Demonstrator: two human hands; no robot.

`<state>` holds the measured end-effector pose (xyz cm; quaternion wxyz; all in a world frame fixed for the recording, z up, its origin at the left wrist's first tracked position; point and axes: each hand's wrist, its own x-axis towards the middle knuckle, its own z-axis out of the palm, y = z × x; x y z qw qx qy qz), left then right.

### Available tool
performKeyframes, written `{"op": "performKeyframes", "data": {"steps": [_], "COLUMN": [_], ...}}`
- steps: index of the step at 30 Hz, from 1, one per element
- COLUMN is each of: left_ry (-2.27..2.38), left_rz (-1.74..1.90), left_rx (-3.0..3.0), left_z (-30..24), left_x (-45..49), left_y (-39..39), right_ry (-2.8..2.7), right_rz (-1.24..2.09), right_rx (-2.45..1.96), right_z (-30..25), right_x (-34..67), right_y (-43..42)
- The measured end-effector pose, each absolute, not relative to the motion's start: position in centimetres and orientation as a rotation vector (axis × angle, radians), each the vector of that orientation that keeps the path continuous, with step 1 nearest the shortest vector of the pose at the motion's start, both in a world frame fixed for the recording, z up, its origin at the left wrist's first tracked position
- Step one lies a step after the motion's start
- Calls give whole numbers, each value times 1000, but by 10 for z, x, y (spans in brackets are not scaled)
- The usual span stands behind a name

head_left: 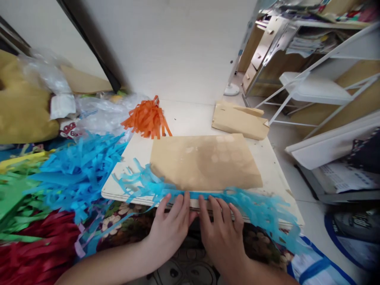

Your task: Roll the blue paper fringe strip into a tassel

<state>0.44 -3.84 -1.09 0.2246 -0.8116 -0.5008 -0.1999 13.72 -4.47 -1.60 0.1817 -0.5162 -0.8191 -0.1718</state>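
Observation:
A blue tissue paper fringe (204,195) lies along the near edge of a white board, its narrow middle rolled or folded and its cut strips fanned out at both ends. My left hand (172,223) presses its fingertips on the left part of that middle, thumb low by the board edge. Close beside it, my right hand (222,229) has its fingers bent over the right part; its thumb is hidden. Just beyond the fringe lies a flat sheet of brown paper (204,162) with darker, damp-looking patches.
The white board (276,174) also carries an orange paper tassel (148,116) and a folded brown paper packet (239,120) at its far side. Blue (80,166), green and red fringed paper is heaped on the left. A white folding chair (317,87) stands at right.

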Motion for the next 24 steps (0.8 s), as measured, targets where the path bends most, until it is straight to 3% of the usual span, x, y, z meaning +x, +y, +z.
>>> {"op": "performKeyframes", "data": {"steps": [16,24], "left_ry": [-1470,-1389], "left_rz": [-535,-555], "left_rx": [-2196,-2409], "left_z": [-9,0], "left_x": [-5,-1], "left_y": [-38,-35], "right_ry": [-2290,-2236], "right_rz": [-685,-519], "right_rx": [-1572,-1347], "right_z": [-11,-11], "right_x": [176,152], "right_y": [-32,-35]}}
